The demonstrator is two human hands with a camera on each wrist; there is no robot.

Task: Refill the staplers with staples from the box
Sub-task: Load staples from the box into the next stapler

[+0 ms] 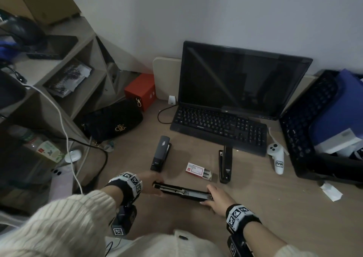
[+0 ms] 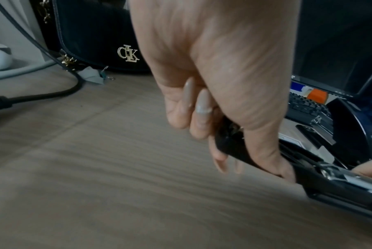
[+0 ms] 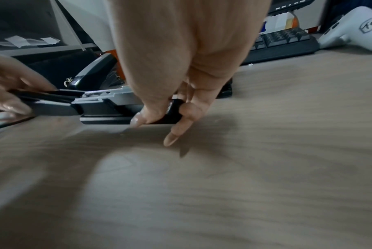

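Observation:
A black stapler (image 1: 182, 193) lies folded out flat across the desk near me, its metal staple channel (image 3: 116, 96) facing up. My left hand (image 1: 152, 182) grips its left end (image 2: 234, 146), thumb on top and fingers curled round it. My right hand (image 1: 216, 198) pinches the right end (image 3: 176, 107) between thumb and fingers. A red and white staple box (image 1: 197, 170) lies just behind, partly slid open. A grey-black stapler (image 1: 161, 155) lies at the back left and another black stapler (image 1: 225, 163) at the right of the box.
A keyboard (image 1: 218, 128) and dark monitor (image 1: 241, 80) stand behind the staplers. A black handbag (image 1: 114, 120) and cables lie at the left, by shelves. A white controller (image 1: 277, 158) and a black crate (image 1: 314, 123) are at the right. A paper scrap (image 1: 331, 193) lies near the crate.

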